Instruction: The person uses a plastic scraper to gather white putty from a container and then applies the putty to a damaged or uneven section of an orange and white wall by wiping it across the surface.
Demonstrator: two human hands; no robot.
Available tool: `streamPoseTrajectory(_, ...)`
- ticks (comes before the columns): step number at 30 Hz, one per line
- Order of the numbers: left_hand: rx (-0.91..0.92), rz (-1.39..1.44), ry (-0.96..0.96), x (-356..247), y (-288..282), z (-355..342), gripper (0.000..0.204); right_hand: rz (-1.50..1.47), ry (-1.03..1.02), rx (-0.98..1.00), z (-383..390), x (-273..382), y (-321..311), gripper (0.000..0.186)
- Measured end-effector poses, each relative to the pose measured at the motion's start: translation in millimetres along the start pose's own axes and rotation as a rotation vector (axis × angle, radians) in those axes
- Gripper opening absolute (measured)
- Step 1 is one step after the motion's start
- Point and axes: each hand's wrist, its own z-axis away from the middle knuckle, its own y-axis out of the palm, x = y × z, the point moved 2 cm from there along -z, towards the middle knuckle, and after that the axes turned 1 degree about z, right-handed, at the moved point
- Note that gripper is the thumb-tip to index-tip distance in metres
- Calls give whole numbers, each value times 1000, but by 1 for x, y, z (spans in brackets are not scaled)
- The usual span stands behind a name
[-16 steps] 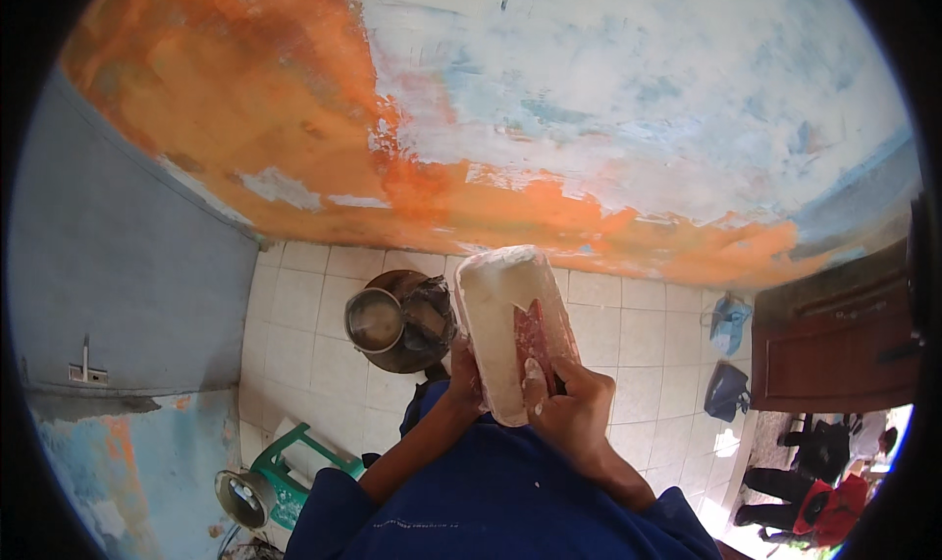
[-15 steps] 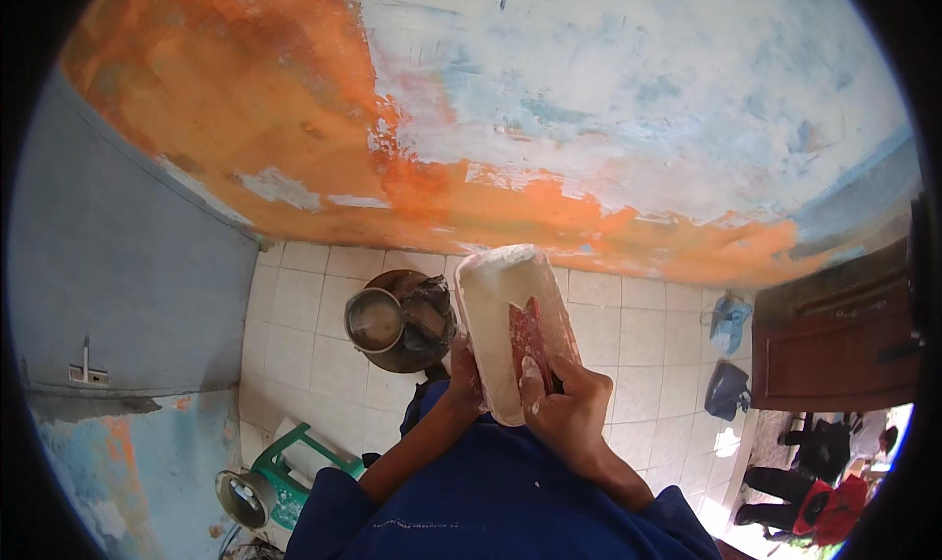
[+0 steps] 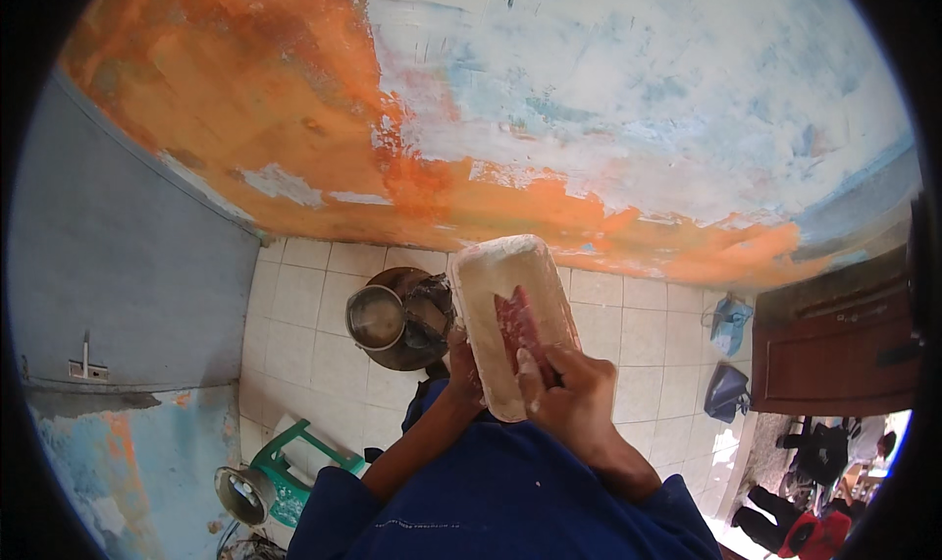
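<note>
The person holds a white plaster hawk board (image 3: 510, 320) up in front of the chest, loaded with pale paste. The left hand (image 3: 463, 372) grips its left edge from below, fingers wrapped around the rim, while the right hand (image 3: 574, 403) is closed around a reddish trowel (image 3: 520, 326) whose blade lies flat on the paste.

The board tilts away from the body, so wet paste could slide off its far end and fall toward the dark metal pot (image 3: 402, 317) and the white tiled floor (image 3: 314, 344) below. Pressing the blade too hard might tip the board out of the one-handed grip.

The trowel's handle is buried in the right fist, and the left palm is hidden under the board. The pot's contents appear to be a smaller tin and some clutter, though the view is too small to be sure. The green stool (image 3: 294, 462) at lower left is partly covered by the blue sleeve (image 3: 510, 501)
</note>
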Motion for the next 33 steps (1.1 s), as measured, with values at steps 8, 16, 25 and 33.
streamPoseTrajectory(8,-152,-287,-95,1,8,7,78,105,-11,13,-7,-6,-10,6)
streamPoseTrajectory(16,-47,71,-41,5,0,5,67,-4,-97,-11,-2,4,5,8)
streamPoseTrajectory(25,-145,-310,-100,5,8,12,83,49,-14,-50,-14,2,-9,19)
streamPoseTrajectory(33,-42,87,-13,9,-6,10,71,12,-71,55,2,7,-3,17)
